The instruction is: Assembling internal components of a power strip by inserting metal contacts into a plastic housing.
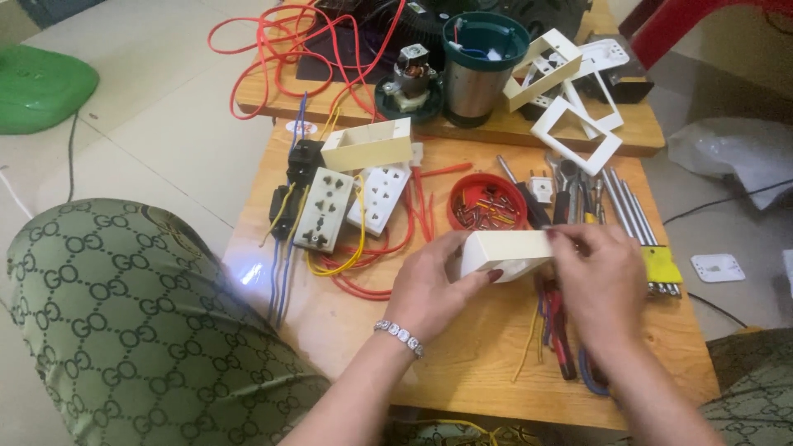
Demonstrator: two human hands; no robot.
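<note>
We see both hands meeting over the middle of the low wooden table (462, 363). The left hand (429, 285) grips the near left end of a cream rectangular plastic box (505, 248), thumb along its lower edge; a beaded bracelet (399, 337) circles that wrist. The right hand (599, 277) closes on the box's right end, fingers curled over its top. The box is clamped between the two hands, held just above the table.

Just behind the box stands a round red plastic dish of small screws (486, 203). Left of the dish lie two white multi-socket plates (351, 202) with yellow and red wires (363, 260) looping beneath them, and another open cream box (367, 144) sits near the far left corner.

Toward the right edge lies a row of metal rods and screwdrivers (615, 198), one part with a yellow block (661, 264). Red-handled pliers (557, 326) lie under the right hand. On the farther table we note a steel cylinder with a green rim (481, 66) and white plastic frames (570, 124).
</note>
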